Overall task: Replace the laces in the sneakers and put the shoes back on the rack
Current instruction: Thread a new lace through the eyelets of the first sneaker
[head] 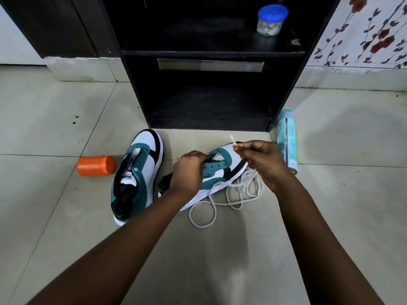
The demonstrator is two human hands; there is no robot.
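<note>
White lace lies in loose loops on the floor at centre frame, just right of the tilted sneaker being worked on. The right hand pinches one lace tip between thumb and fingers, tip pointing up, above the toe of that sneaker. The left hand grips the sneaker at its teal eyelet panel, fingers curled over the edge, holding it tilted toward the right.

A second sneaker, unlaced, stands flat on the floor to the left. The rack fills the upper centre, its lower shelves holding no shoes.

Judged step: threading the first eyelets; task is early.

Possible faults:
- Tip misses the eyelet or frays, if the pinch sits too far behind it.
- Slack loops knot or snag under the sole when pulled through, since they overlap beside the sneaker.
- Sneaker rolls if the left hand's hold loosens, as it rests on its edge.
- Uneven lace ends, if the first pass is not centred.

An orange jar lies at left; a spray can lies at right, near the working hand, and could be knocked.
</note>
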